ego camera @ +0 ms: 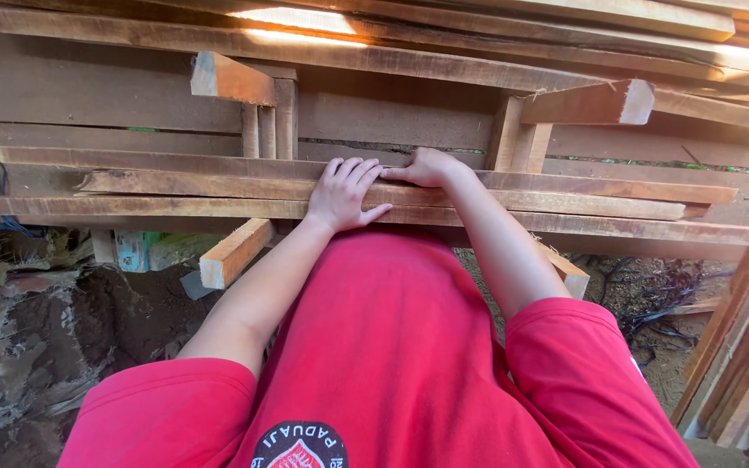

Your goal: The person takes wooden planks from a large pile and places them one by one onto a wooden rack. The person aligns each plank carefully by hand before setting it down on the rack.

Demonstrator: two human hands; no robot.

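Both of my hands rest on a stack of long, rough wooden planks (175,184) that lies crosswise in front of me at waist height. My left hand (342,192) lies flat on the top planks, palm down, fingers spread a little. Just to its right, my right hand (426,167) has its fingers curled over the far edge of a plank. The two hands almost touch. I wear a red short-sleeved shirt (392,347).
More planks (478,43) are stacked higher behind, on short wooden crosspieces (231,78) and a block (587,104). A support beam end (234,253) juts toward me at lower left. Boards (747,347) lean at the right. Dark earth and debris (62,321) lie below.
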